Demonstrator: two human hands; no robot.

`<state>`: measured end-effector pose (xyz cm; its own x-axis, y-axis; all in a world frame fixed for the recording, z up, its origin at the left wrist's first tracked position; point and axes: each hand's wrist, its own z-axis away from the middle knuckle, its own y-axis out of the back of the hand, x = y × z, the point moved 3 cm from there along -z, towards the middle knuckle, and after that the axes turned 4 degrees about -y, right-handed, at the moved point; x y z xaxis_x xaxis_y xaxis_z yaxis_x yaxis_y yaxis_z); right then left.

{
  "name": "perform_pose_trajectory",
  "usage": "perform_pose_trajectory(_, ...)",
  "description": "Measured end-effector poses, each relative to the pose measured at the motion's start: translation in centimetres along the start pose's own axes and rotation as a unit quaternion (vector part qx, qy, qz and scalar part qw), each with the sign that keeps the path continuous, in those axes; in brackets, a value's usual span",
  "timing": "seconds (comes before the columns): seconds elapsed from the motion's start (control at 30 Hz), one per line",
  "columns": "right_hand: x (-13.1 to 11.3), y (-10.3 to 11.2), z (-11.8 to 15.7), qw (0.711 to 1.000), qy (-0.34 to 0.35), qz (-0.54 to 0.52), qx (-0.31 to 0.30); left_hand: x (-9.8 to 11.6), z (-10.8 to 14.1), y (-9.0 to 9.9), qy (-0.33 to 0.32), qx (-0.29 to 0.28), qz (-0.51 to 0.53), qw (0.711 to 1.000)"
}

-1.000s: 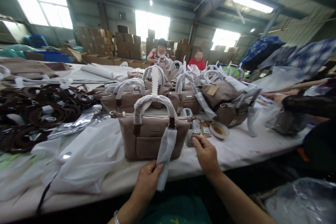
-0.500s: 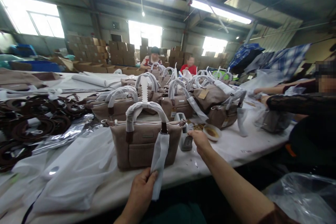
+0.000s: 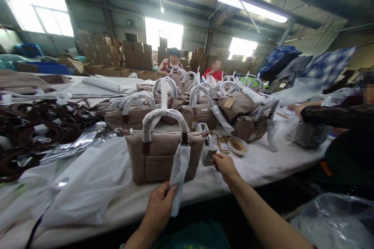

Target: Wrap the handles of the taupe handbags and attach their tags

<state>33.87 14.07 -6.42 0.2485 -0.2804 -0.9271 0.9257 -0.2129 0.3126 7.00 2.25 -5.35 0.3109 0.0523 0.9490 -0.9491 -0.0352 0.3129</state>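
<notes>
A taupe ribbed handbag stands upright at the table's front, its arched handles wrapped in white sheet. From the right handle base hangs a white-wrapped strip. My left hand pinches this strip near its lower end, between thumb and fingers. To the right of the bag sits a grey tape dispenser, partly hidden by the bag's side. Fingertips of my right hand are pinched together at the dispenser's front end; whatever is between them is too small to make out.
More wrapped-handle handbags crowd behind. Coiled brown straps and a white sheet bag lie left. A shallow dish and yellowish tags lie beyond the dispenser. A co-worker's sleeved arm reaches in from the right.
The view has shifted slightly. My right hand has shifted a little against the dispenser's front end, fingers still pinched. My left hand keeps its pinch on the wrapped strip.
</notes>
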Motion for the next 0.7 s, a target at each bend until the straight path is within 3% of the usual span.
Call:
perform_pose_trajectory(0.1,0.4,0.7,0.6,0.999,0.018,0.043,-0.015,0.3,0.3,0.1,-0.014,0.008,-0.007,1.0)
perform_pose_trajectory(0.17,0.2,0.5,2.5,0.997,0.034,0.055,-0.043,0.5,0.5,0.2,-0.018,0.01,-0.015,1.0)
perform_pose_trajectory(0.23,-0.9,-0.4,5.4,0.99,0.076,0.047,-0.111,0.7,0.6,0.2,-0.022,0.013,-0.018,1.0)
perform_pose_trajectory(0.37,-5.0,-3.9,12.1,0.933,0.206,0.033,-0.294,1.2,0.8,0.2,-0.042,0.018,-0.02,0.999)
perform_pose_trajectory(0.47,-7.0,-7.0,14.8,0.892,0.257,0.047,-0.369,1.4,1.2,0.2,-0.073,0.017,-0.022,0.997)
perform_pose_trajectory(0.57,-6.9,-9.1,14.6,0.908,0.245,0.072,-0.331,1.3,1.5,0.2,-0.111,0.03,-0.035,0.993)
perform_pose_trajectory(0.7,-6.2,-10.2,13.8,0.926,0.231,0.121,-0.272,0.9,1.8,0.4,-0.168,0.066,-0.113,0.977)
